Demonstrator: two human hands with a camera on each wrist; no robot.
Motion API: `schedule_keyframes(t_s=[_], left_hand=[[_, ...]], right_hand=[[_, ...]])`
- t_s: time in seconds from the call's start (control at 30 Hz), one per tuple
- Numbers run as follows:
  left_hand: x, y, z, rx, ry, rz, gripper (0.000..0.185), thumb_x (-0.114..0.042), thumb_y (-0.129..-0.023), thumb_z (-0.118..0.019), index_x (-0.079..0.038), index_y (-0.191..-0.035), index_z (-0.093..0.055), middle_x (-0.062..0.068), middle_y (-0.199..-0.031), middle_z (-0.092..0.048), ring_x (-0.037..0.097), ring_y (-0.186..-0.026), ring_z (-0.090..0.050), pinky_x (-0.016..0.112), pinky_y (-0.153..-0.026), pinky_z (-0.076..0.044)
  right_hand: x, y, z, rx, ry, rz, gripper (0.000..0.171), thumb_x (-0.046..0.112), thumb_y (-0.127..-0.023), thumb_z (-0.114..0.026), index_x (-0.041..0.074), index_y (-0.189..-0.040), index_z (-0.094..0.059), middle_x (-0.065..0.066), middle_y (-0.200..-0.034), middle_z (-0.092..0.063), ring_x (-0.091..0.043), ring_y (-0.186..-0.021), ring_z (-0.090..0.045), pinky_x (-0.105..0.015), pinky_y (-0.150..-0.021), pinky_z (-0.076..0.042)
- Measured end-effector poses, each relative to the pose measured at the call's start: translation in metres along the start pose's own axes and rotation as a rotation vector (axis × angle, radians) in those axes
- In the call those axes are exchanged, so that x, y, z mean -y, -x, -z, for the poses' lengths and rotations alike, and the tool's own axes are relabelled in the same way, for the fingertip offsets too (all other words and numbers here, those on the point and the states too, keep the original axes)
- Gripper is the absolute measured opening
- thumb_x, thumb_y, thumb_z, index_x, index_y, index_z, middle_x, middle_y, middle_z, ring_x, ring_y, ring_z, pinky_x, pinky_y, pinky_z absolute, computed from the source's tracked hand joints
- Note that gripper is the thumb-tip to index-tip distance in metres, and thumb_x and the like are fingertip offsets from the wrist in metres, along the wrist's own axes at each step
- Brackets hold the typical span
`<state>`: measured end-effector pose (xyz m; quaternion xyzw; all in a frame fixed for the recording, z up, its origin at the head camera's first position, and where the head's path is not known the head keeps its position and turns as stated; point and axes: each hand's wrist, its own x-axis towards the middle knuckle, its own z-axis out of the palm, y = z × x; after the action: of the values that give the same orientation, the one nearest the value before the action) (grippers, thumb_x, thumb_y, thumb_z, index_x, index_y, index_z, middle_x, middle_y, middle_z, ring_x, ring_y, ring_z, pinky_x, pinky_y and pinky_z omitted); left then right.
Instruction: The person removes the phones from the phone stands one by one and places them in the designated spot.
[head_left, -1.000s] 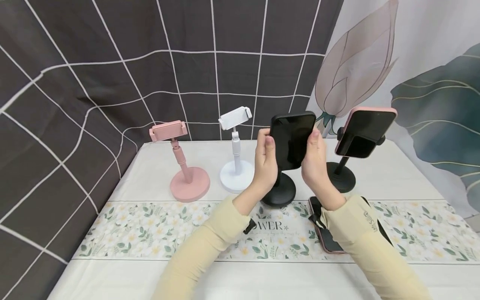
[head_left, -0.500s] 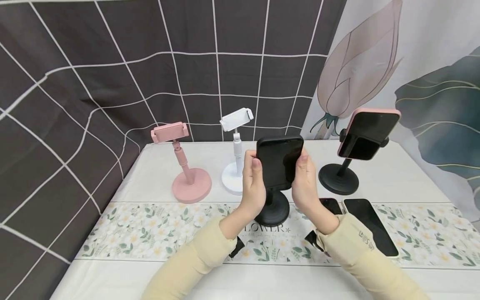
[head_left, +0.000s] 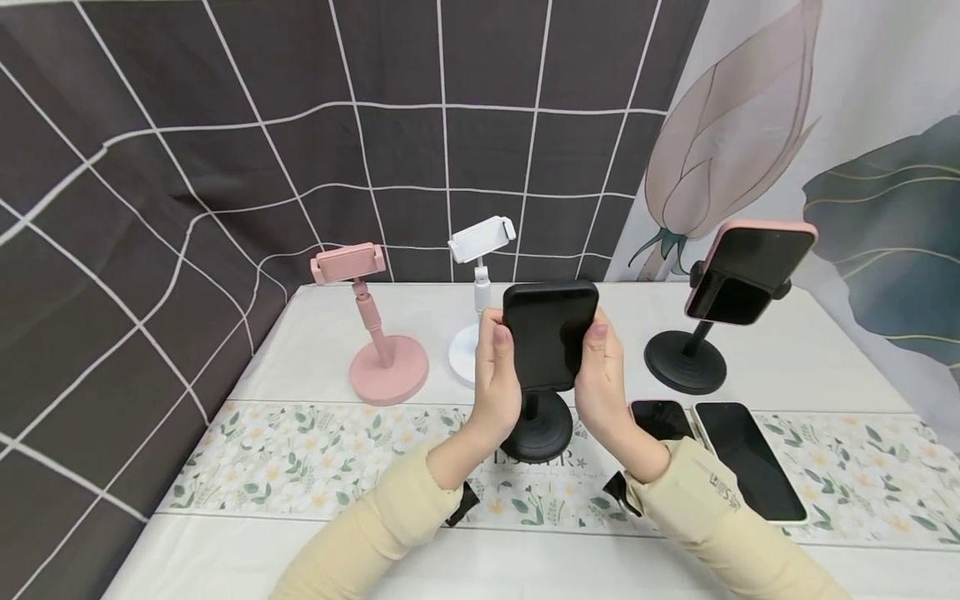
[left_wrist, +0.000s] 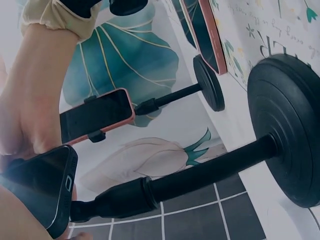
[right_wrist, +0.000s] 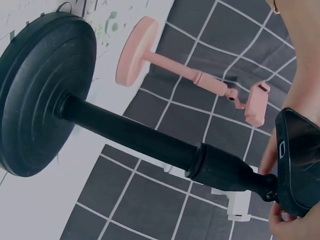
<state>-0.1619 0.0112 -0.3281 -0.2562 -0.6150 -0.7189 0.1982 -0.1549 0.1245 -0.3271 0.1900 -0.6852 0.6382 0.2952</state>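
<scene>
We hold the black phone (head_left: 550, 337) atop its black stand (head_left: 537, 433), our left hand (head_left: 497, 382) and right hand (head_left: 603, 382) pinching opposite sides, thumbs (head_left: 595, 340) pointing up and forearms (head_left: 454, 458) slanting inward.

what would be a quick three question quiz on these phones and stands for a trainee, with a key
1. Multiple choice: what supports the pink-cased phone? a) the pink stand; b) a black stand; c) the white stand
2. True or false: the left hand and the right hand both grip the black-cased phone.
3. Count: in the head view, how many phones lie flat on the table?

Key: 1. b; 2. true; 3. two, side by side.
</scene>
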Motion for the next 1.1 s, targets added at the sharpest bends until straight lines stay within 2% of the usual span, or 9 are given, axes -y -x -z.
schedule_keyframes(t_s=[0.27, 0.47, 0.63, 0.8, 0.87, 0.93, 1.03, 1.1], left_hand=[[-0.004, -0.002, 0.003, 0.020, -0.055, 0.051, 0.070, -0.064, -0.089, -0.020, 0.004, -0.099, -0.037, 0.004, -0.083, -0.036, 0.010, -0.078, -0.035, 0.022, -0.072, -0.029], [-0.008, -0.005, 0.002, 0.009, -0.043, 0.104, 0.070, -0.065, -0.089, -0.022, 0.003, -0.095, -0.034, -0.001, -0.080, -0.030, 0.010, -0.073, -0.031, 0.023, -0.070, -0.026], [-0.009, -0.004, 0.002, 0.009, -0.030, 0.122, 0.071, -0.066, -0.088, -0.022, 0.003, -0.096, -0.034, -0.003, -0.081, -0.031, 0.010, -0.074, -0.031, 0.024, -0.070, -0.026], [-0.007, -0.003, 0.004, 0.020, -0.005, 0.120, 0.072, -0.067, -0.088, -0.023, 0.003, -0.100, -0.036, -0.004, -0.083, -0.031, 0.009, -0.078, -0.032, 0.024, -0.074, -0.027], [-0.007, -0.002, 0.005, 0.028, 0.008, 0.119, 0.072, -0.067, -0.088, -0.023, 0.003, -0.102, -0.036, -0.005, -0.086, -0.033, 0.009, -0.083, -0.034, 0.025, -0.078, -0.028], [-0.006, -0.002, 0.005, 0.039, 0.015, 0.116, 0.072, -0.066, -0.089, -0.024, 0.003, -0.104, -0.036, -0.006, -0.087, -0.034, 0.008, -0.087, -0.035, 0.025, -0.081, -0.028], [-0.004, -0.001, 0.006, 0.054, 0.016, 0.109, 0.072, -0.066, -0.089, -0.025, 0.004, -0.103, -0.035, -0.005, -0.088, -0.034, 0.008, -0.091, -0.034, 0.026, -0.084, -0.027], [-0.003, -0.001, 0.007, 0.062, 0.026, 0.102, 0.073, -0.065, -0.089, -0.026, 0.005, -0.104, -0.037, 0.001, -0.090, -0.038, 0.007, -0.093, -0.036, 0.025, -0.085, -0.029]], right_hand=[[0.005, 0.001, -0.004, -0.082, -0.007, -0.076, 0.048, 0.041, -0.101, -0.029, 0.007, -0.115, -0.059, 0.014, -0.099, -0.057, -0.004, -0.090, -0.052, -0.017, -0.077, -0.041], [0.012, -0.001, -0.009, -0.137, -0.044, -0.124, 0.044, 0.044, -0.099, -0.033, 0.013, -0.110, -0.062, 0.012, -0.098, -0.060, -0.006, -0.092, -0.053, -0.019, -0.078, -0.043], [0.011, -0.002, -0.008, -0.126, -0.066, -0.119, 0.039, 0.041, -0.100, -0.033, 0.016, -0.109, -0.062, 0.012, -0.097, -0.059, -0.005, -0.090, -0.053, -0.018, -0.077, -0.043], [0.011, -0.002, -0.008, -0.081, -0.062, -0.094, 0.039, 0.036, -0.102, -0.030, 0.014, -0.114, -0.059, 0.012, -0.099, -0.058, -0.005, -0.091, -0.052, -0.018, -0.079, -0.042], [0.011, -0.004, -0.008, -0.084, -0.038, -0.062, 0.038, 0.037, -0.102, -0.029, 0.014, -0.115, -0.057, 0.012, -0.100, -0.056, -0.005, -0.093, -0.051, -0.018, -0.079, -0.041], [0.012, -0.006, -0.009, -0.117, -0.054, 0.003, 0.039, 0.039, -0.101, -0.031, 0.011, -0.118, -0.052, 0.010, -0.106, -0.054, -0.007, -0.100, -0.050, -0.019, -0.086, -0.039], [0.016, -0.014, -0.011, -0.184, -0.033, 0.171, 0.047, 0.043, -0.098, -0.036, 0.002, -0.120, -0.044, 0.006, -0.117, -0.050, -0.012, -0.114, -0.047, -0.025, -0.099, -0.034], [0.023, -0.021, -0.013, -0.208, 0.039, 0.320, 0.054, 0.044, -0.098, -0.040, -0.005, -0.119, -0.044, -0.005, -0.123, -0.048, -0.021, -0.124, -0.043, -0.034, -0.108, -0.029]])
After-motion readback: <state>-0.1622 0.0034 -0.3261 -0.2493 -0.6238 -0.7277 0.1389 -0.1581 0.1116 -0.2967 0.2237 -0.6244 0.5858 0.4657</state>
